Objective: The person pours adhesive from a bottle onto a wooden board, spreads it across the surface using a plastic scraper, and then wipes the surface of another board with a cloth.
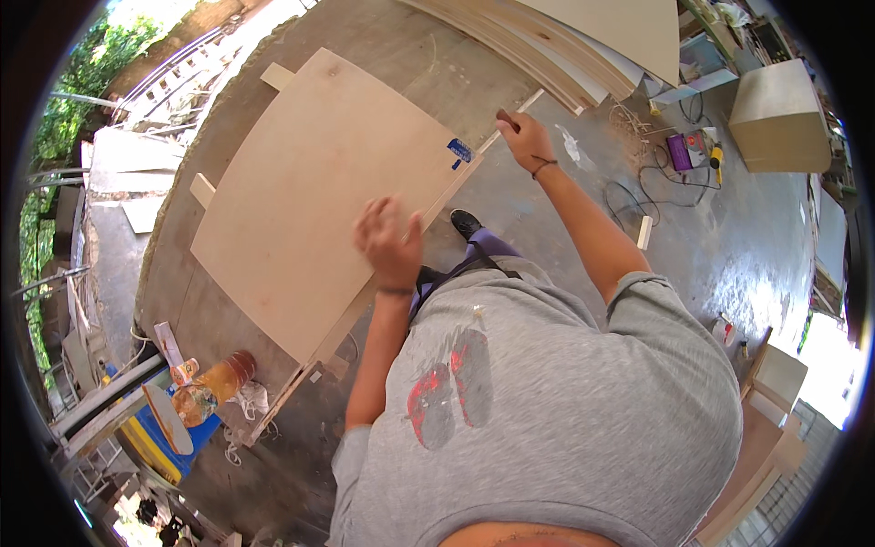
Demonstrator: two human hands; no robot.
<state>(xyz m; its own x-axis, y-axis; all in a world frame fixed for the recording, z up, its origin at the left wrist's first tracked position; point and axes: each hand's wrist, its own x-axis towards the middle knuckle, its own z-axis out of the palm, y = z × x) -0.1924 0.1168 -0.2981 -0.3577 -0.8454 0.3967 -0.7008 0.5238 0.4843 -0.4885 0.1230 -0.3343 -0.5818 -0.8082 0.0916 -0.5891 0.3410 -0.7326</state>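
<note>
A large pale plywood panel (319,191) lies flat in front of me on wooden strips that stick out past its far left edge. Over its near edge is my left hand (390,242), blurred by movement, with the thumb apart from the fingers and nothing visible in it. I cannot tell whether it touches the panel. My right hand (529,144) is closed around a small dark brown piece (507,118), too small to name, just beyond the panel's right corner. A blue printed mark (459,150) shows at that corner.
Stacked boards (538,46) lie at the far right. Cables (652,182), a purple box (678,152) and a small wood block (645,232) are on the floor to my right, near a large pale box (779,118). An amber plastic bottle (214,387) lies at the left.
</note>
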